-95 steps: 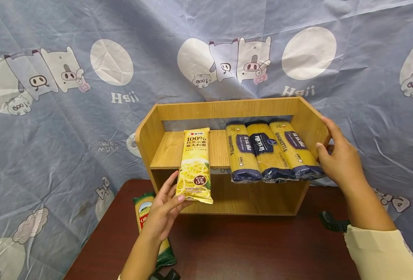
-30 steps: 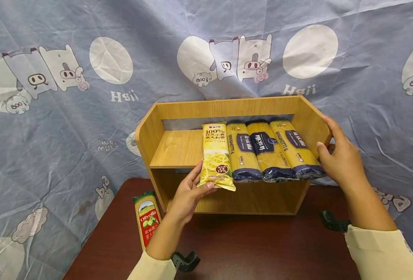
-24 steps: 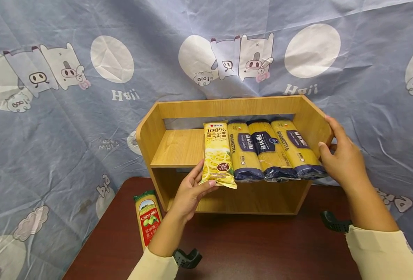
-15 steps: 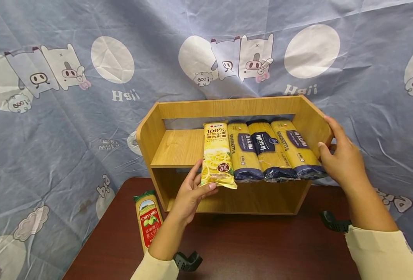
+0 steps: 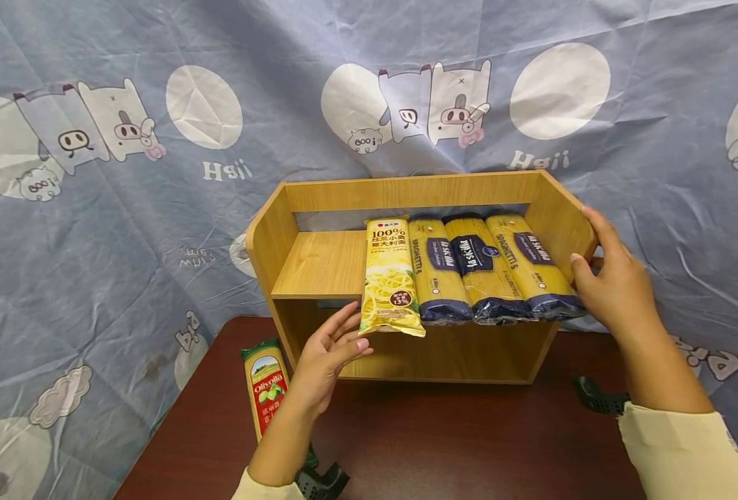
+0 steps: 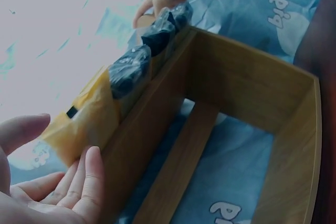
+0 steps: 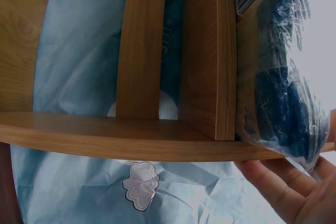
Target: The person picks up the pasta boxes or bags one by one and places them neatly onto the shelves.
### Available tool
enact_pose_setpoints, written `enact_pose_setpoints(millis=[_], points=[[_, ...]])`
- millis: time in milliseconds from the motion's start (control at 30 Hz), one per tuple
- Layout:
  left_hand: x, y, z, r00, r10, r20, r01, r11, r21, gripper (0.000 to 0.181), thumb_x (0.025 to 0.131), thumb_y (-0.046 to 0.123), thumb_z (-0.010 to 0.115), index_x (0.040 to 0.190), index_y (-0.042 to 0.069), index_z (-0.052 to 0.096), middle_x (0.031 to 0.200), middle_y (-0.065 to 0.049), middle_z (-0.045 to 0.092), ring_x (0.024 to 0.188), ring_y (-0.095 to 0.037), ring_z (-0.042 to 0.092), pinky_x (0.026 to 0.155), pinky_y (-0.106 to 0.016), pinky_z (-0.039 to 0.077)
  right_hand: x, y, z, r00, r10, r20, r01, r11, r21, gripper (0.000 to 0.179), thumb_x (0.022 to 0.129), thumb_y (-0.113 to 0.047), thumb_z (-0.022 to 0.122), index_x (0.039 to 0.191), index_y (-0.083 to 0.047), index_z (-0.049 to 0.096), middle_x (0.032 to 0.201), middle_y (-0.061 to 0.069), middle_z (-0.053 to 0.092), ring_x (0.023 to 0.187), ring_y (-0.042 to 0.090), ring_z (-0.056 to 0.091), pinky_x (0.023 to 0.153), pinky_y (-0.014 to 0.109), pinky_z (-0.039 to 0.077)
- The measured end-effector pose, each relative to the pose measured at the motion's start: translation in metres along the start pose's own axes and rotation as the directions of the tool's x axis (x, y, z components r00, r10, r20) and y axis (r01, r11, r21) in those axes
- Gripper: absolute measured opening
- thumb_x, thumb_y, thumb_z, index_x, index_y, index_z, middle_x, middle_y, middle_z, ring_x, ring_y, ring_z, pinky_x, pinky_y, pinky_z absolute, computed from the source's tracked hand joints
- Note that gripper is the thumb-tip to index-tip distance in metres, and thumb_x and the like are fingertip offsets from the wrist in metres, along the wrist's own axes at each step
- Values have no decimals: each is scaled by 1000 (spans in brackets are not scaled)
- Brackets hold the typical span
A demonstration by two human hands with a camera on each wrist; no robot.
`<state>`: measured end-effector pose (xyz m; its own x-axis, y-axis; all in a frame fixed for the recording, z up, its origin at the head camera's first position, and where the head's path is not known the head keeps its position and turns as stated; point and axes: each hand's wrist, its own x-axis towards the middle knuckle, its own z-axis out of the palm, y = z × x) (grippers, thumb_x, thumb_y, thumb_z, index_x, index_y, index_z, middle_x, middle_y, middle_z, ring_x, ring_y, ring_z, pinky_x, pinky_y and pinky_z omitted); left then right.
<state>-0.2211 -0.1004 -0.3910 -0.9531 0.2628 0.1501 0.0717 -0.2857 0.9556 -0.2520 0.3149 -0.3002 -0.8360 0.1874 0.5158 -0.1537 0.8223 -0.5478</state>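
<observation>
A yellow pasta packet (image 5: 392,274) lies on the upper board of the wooden shelf (image 5: 321,264), its front end jutting past the edge. My left hand (image 5: 319,357) is just below and left of that end, thumb and fingers spread; in the left wrist view the fingertips (image 6: 93,161) are right at the packet's lower corner (image 6: 86,124). Three spaghetti packs (image 5: 439,274) with dark blue labels fill the right of that board, side by side with the yellow packet. My right hand (image 5: 618,288) grips the shelf's right side panel, thumb inside and fingers outside.
A green and red Olivoilà pasta pack (image 5: 265,389) lies on the dark red table (image 5: 468,437) left of the shelf, partly behind my left forearm. A grey-blue patterned cloth (image 5: 269,83) hangs close behind the shelf.
The yellow packet came right, up against the spaghetti packs. My left hand has since let go of it and drawn slightly down and left. The right hand stays put.
</observation>
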Motion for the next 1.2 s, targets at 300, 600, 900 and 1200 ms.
enact_pose_setpoints(millis=[300, 600, 900, 1200], points=[[-21, -3, -28, 998, 49, -26, -49, 999, 24, 48, 102, 12, 58, 149, 9, 46, 144, -17, 53, 121, -17, 64, 95, -32, 57, 0, 0, 0, 1000, -15, -6, 15, 1000, 4, 71, 101, -17, 50, 161, -37, 19, 140, 39, 50, 112, 58, 59, 83, 68, 43], [-43, -12, -58, 987, 10, -161, 3, 997, 82, 44, 103, 15, 58, 145, 10, 48, 135, -4, 61, 126, -22, 61, 97, -34, 56, 1, 1, 0, 1000, -15, -10, 15, 1000, 7, 71, 101, -18, 50, 161, -37, 19, 140, 39, 50, 112, 59, 59, 85, 68, 42], [-64, -26, -86, 946, -46, -322, 107, 979, 174, 42, 102, 17, 59, 143, 11, 52, 133, -3, 62, 121, -17, 63, 95, -35, 57, -1, 2, 1, 1000, 2, 11, -2, 1000, 8, 70, 102, -20, 49, 162, -38, 17, 143, 38, 48, 114, 59, 58, 84, 68, 43], [-79, -41, -105, 924, -52, -379, 149, 961, 231, 42, 103, 15, 58, 144, 9, 51, 138, -9, 61, 115, -6, 66, 95, -32, 56, 1, 1, 1, 1000, 11, 16, -11, 1000, 4, 70, 102, -21, 49, 162, -38, 16, 142, 39, 48, 114, 59, 58, 83, 67, 43]])
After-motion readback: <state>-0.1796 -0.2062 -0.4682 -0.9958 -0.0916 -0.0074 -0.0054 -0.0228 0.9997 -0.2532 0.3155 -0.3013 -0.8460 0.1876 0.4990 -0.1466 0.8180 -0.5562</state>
